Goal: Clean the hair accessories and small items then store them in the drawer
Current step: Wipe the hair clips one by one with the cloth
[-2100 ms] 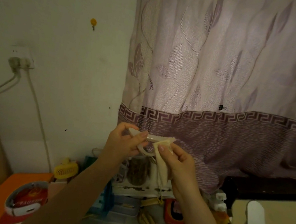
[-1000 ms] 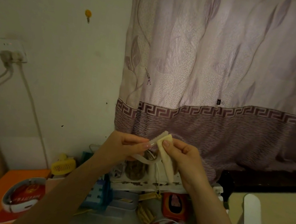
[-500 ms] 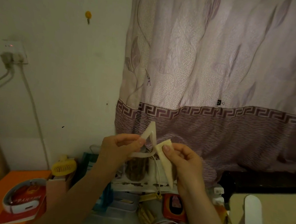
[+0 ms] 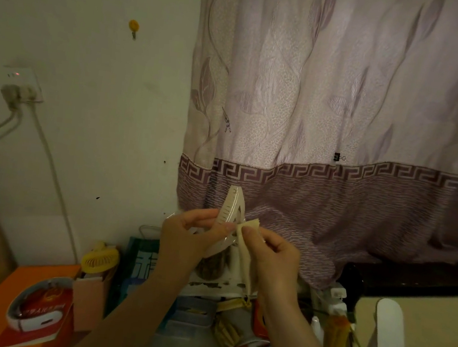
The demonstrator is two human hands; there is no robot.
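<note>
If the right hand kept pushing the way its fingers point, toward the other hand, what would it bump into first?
The right hand pinches a pale cloth and points left at the cream hair clip, which the left hand holds. It would probably press the cloth against the clip first; they already seem to touch.

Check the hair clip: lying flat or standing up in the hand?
Standing up. The hair clip points tip-up against the curtain, pinched low by the left hand; the right hand presses a cloth to it.
</note>
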